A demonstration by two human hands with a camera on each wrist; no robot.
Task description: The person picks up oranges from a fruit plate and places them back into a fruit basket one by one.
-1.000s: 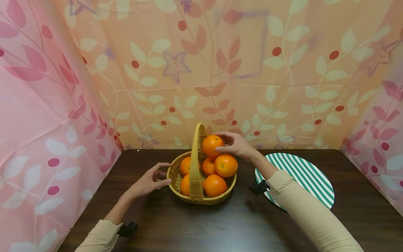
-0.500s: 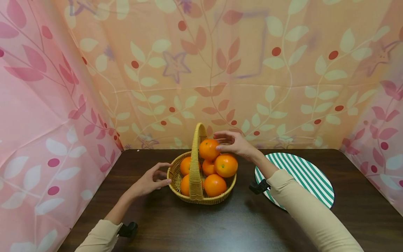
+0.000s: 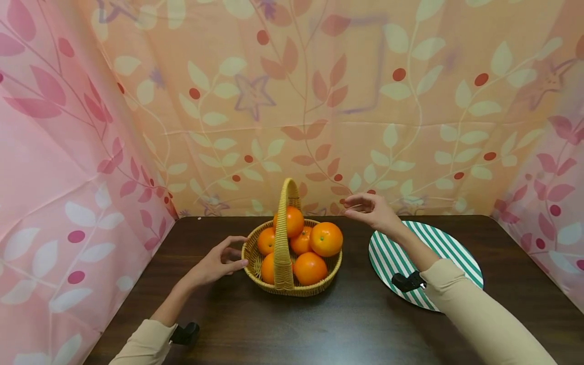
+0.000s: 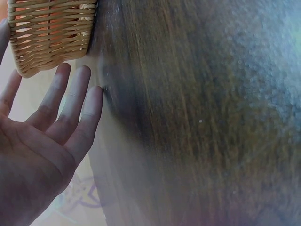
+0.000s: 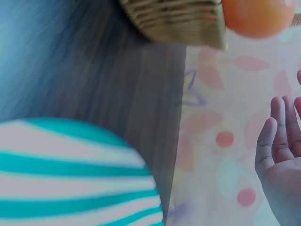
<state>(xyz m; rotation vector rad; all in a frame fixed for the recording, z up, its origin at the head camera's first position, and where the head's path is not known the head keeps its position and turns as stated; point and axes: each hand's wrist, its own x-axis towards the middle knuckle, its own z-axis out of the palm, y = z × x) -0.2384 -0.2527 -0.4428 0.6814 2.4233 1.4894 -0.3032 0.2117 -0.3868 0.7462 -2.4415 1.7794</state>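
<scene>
A yellow wicker basket [image 3: 304,291] with a tall arched handle [image 3: 283,243] holds several oranges. One orange [image 3: 292,222] sits on top of the others, partly behind the handle. Another orange [image 3: 326,239] lies at the right rim. At the basket's left side is my left hand [image 3: 221,261], its thumb and forefinger spread against the rim. The left wrist view shows the other fingers [image 4: 77,101] of that hand loosely extended below the wicker wall. My right hand [image 3: 371,212] is in the air to the right of the basket, holding nothing, with its fingers loosely bent.
A round mat [image 3: 456,253] with green and white stripes lies on the dark wooden table [image 3: 347,329], right of the basket and partly under my right forearm. Patterned cloth [image 3: 319,101] hangs behind the table and along both sides.
My right hand has let go of the top orange and moved right, away from the basket. That orange has shifted left and down toward the handle. The left hand has stayed put.
</scene>
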